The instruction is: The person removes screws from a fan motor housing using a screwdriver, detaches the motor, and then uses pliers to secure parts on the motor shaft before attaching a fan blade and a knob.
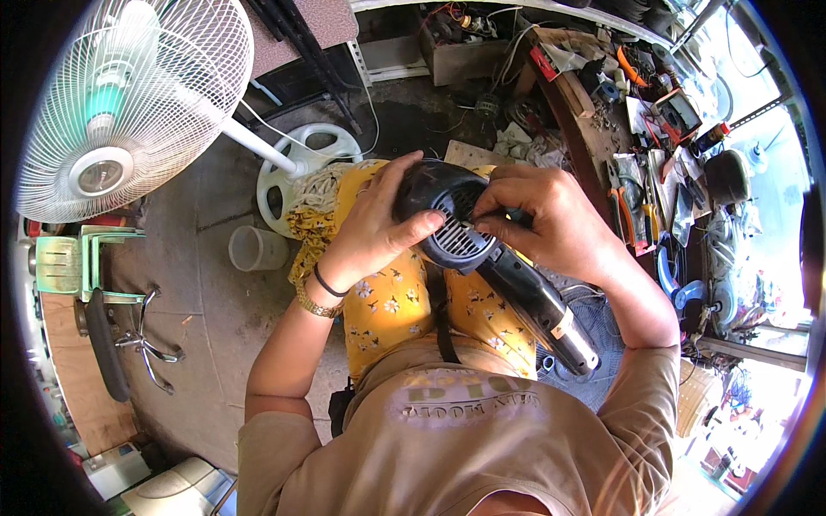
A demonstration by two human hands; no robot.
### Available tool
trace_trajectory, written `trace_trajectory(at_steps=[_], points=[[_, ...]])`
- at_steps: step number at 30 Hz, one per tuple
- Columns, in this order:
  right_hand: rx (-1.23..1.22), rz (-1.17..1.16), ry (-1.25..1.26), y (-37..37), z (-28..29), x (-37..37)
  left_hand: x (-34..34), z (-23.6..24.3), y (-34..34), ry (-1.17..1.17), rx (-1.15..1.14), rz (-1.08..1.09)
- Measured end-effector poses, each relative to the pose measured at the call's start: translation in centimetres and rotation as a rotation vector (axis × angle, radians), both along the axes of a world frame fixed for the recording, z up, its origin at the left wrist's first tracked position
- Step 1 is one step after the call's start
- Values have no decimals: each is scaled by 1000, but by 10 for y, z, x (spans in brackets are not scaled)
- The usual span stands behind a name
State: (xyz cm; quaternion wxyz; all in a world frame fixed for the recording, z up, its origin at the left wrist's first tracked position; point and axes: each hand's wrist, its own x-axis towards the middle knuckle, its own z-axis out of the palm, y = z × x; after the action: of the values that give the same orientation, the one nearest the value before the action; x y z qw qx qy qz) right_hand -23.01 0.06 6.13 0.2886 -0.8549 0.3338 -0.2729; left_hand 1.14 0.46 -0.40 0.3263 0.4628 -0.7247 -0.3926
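Note:
Across my lap lies a black handheld appliance [533, 301] with a rounded, vented head and a long handle running toward the lower right. My left hand [391, 219] is wrapped around the left side of the head, its thumb on the edge of the grille [460, 236]. On the other side, my right hand [538, 211] has its fingers pinched together at the grille's right edge. Whatever sits between those fingertips is too small and hidden to name. Yellow flowered cloth [387, 310] covers my legs beneath the appliance.
A white fan [129, 112] stands at the left on a round base [292, 206], near a white bucket [258, 248]. To the right, a cluttered workbench [594, 142] holds orange-handled pliers [619, 206] and several other tools. A green chair [107, 258] is at the far left.

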Motion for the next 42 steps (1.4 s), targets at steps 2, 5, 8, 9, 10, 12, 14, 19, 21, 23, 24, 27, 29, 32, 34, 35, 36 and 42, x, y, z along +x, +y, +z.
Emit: trace_trajectory(at_steps=[2, 5, 8, 9, 10, 12, 14, 19, 21, 23, 24, 27, 29, 32, 34, 35, 36, 42], points=[[-9, -25, 3, 2, -2, 3, -1, 0, 0, 15, 5, -2], [-56, -76, 76, 5, 0, 9, -1, 4, 1, 4, 16, -2], [-127, -126, 116, 7, 0, 13, -1, 3, 1, 12, 6, 8], [-130, -166, 126, 8, 1, 14, -2, 3, 1, -6, -2, 12], [-134, -207, 135, 10, 4, 15, -2, 3, 0, -25, -10, 15], [-159, -242, 88, 10, 14, 12, -1, 1, 1, -25, -8, 17], [-211, -219, -19, 4, 35, -4, 3, -6, 2, 20, 1, 22], [-464, -354, -961, 35, 77, -98, -2, -2, -1, 5, 12, 16], [-400, -199, -1162, 46, 92, -103, 0, -5, -1, -9, 15, 28], [-336, -96, -1231, 51, 94, -92, 1, -7, -1, 0, 30, 26], [-316, -77, -1238, 52, 92, -83, 2, -7, -1, -1, 41, 21], [-277, -52, -1246, 51, 89, -67, 2, -6, 0, 28, 44, 24], [-274, -52, -1242, 50, 87, -61, 3, -3, 2, -26, 24, 11], [-341, -17, -1233, 47, 83, -51, 3, -2, 3, -62, 1, 11], [-400, -16, -1265, 46, 80, -49, 3, -2, 4, -71, 8, 14], [-416, -15, -1273, 46, 78, -48, 3, -2, 4, -73, 19, 12], [-401, -12, -1271, 45, 77, -49, 3, -2, 4, -78, 31, 13], [-422, -95, -1211, 49, 72, -53, 4, -2, 5, -87, 32, 23]])
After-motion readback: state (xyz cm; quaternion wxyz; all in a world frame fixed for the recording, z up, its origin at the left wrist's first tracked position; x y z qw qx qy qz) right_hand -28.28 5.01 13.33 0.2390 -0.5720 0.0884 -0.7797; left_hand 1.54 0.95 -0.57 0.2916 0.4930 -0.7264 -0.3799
